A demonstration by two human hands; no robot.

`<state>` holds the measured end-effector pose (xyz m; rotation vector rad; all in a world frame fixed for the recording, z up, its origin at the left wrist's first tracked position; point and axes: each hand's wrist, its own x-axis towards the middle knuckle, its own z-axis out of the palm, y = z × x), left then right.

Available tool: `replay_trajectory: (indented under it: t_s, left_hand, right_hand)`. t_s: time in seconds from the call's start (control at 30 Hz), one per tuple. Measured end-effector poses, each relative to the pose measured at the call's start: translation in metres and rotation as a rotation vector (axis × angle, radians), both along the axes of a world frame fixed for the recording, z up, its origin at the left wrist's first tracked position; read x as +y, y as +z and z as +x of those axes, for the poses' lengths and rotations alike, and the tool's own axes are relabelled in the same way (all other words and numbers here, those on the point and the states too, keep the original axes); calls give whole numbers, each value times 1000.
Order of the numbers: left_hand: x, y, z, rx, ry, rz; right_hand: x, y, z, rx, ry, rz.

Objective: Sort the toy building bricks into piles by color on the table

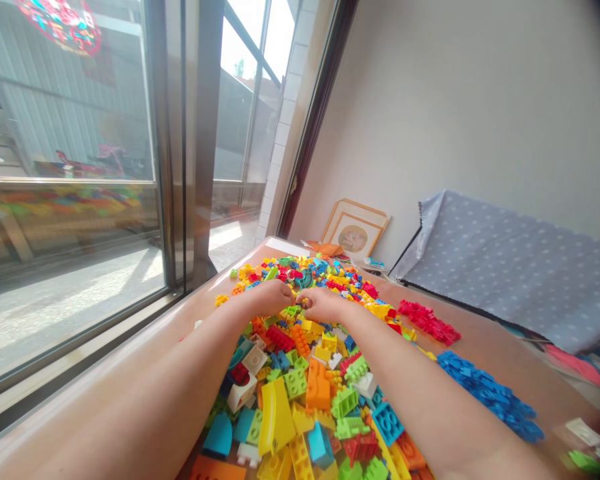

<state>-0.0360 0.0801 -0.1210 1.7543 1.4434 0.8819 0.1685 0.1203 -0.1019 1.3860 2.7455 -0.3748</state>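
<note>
A long heap of mixed building bricks (296,381) in many colours covers the middle of the table. Both arms reach forward over it, and the hands nearly meet above its far part. My left hand (278,297) is closed, fingers curled down at the bricks. Close beside it on the right, my right hand (320,304) is closed too, with thumb and fingertips together. Whatever either hand pinches is too small to make out. Right of the heap lie a pile of red bricks (429,321) and a pile of blue bricks (490,395), apart from the mixed ones.
The brown table (520,353) runs away toward a wall. At the far end lean framed pictures (355,230). A dotted grey cloth (510,260) hangs at the right. Glass doors (75,220) stand along the left. White and green pieces (587,460) lie at the lower right.
</note>
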Motion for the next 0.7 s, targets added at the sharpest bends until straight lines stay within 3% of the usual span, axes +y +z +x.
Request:
replay_trajectory:
  t_s: [0.27, 0.53, 0.7]
  left_hand:
    - [0, 1, 1, 68, -12, -36]
    - [-4, 6, 5, -30, 7, -68]
    - [-6, 8, 7, -112, 14, -88]
  right_hand:
    - [4, 7, -8, -48, 14, -48]
    - [11, 1, -2, -60, 77, -78]
    - [10, -3, -4, -67, 36, 4]
